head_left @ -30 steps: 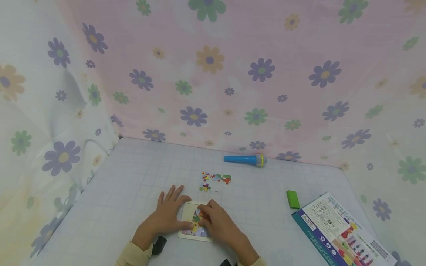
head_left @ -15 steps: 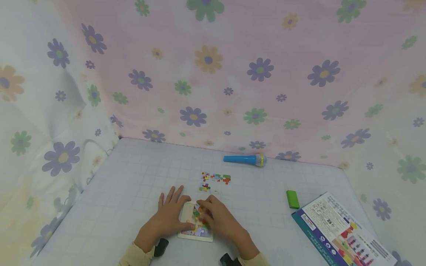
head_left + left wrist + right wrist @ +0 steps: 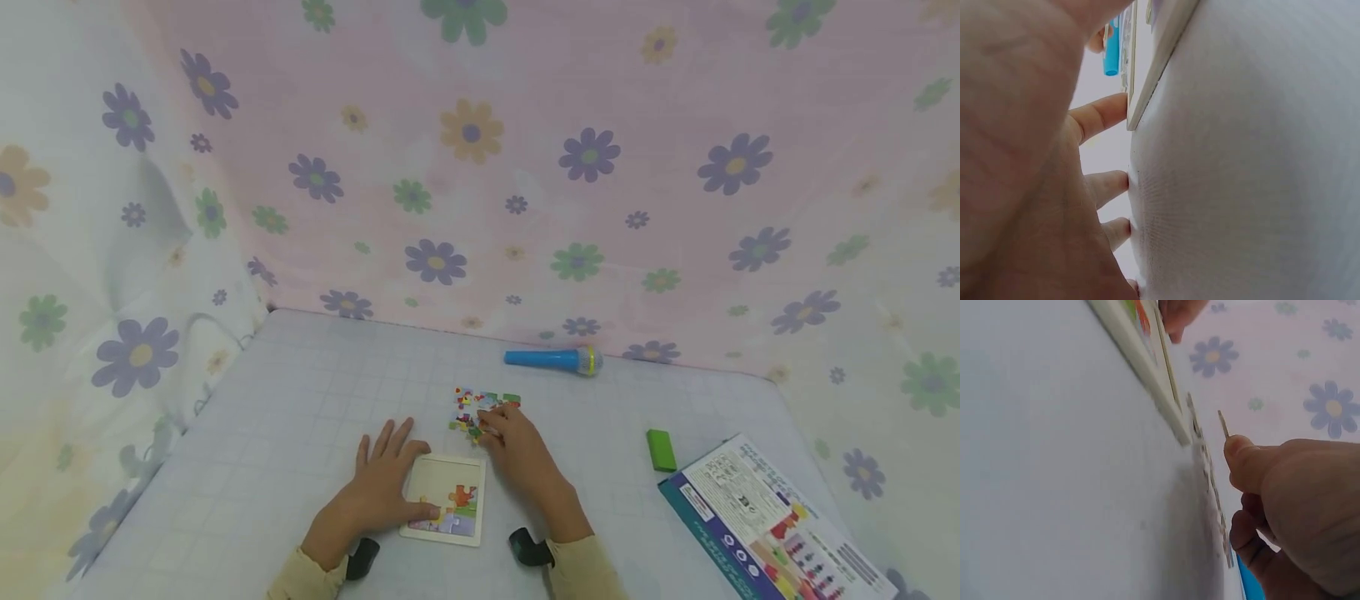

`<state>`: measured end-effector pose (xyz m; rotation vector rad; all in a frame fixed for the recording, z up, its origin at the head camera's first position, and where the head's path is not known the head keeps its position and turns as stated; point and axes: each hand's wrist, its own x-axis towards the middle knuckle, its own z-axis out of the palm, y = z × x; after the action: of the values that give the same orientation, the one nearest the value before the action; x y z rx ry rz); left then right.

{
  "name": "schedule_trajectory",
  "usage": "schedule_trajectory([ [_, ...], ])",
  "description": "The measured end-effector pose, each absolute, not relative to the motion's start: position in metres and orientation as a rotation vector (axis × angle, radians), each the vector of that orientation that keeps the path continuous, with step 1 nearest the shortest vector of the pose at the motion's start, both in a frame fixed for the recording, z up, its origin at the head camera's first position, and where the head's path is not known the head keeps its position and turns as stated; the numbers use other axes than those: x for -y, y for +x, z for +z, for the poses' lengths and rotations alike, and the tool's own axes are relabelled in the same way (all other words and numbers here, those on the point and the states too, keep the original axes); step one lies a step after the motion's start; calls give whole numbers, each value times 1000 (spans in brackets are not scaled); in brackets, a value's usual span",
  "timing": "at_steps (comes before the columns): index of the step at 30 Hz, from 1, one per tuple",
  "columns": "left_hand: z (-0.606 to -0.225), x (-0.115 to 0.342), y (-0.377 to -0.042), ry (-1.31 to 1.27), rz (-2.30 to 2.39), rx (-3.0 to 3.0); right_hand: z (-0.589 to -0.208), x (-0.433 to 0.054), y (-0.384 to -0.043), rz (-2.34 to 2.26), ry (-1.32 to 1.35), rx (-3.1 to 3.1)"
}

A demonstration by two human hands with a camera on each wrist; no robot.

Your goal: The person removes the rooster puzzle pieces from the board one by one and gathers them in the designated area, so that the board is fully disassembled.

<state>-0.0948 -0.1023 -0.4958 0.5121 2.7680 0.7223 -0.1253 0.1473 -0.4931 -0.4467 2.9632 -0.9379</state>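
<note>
My left hand (image 3: 378, 492) lies with fingers spread at the left side of a square wooden puzzle tray (image 3: 481, 500). Its thumb reaches over the tray's lower left, and the index finger touches the far left corner. Joined puzzle pieces (image 3: 461, 508) fill the lower and right part of the tray; its upper left shows bare wood. Beyond the tray, my right hand (image 3: 525, 454) pinches a puzzle piece (image 3: 1224, 424) between thumb and fingers, raised just off the table in the right wrist view. Loose puzzle pieces (image 3: 463, 397) lie right by those fingertips, partly covered by the hand.
A blue toy microphone (image 3: 551, 360) lies at the back of the table. On the right are a green block (image 3: 661, 450) and a printed box (image 3: 772, 517). Flowered cloth (image 3: 480, 208) hangs behind and at both sides.
My right hand has moved from over the tray, away and to the right, to the loose pieces. A piece seen in the tray's upper part is gone from there. The left hand stays put.
</note>
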Motion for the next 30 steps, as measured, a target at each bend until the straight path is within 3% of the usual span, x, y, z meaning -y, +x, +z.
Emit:
schedule_trajectory([
  [30, -494, 102, -95, 496, 713, -2769, -504, -154, -138, -957, -422, -3053],
])
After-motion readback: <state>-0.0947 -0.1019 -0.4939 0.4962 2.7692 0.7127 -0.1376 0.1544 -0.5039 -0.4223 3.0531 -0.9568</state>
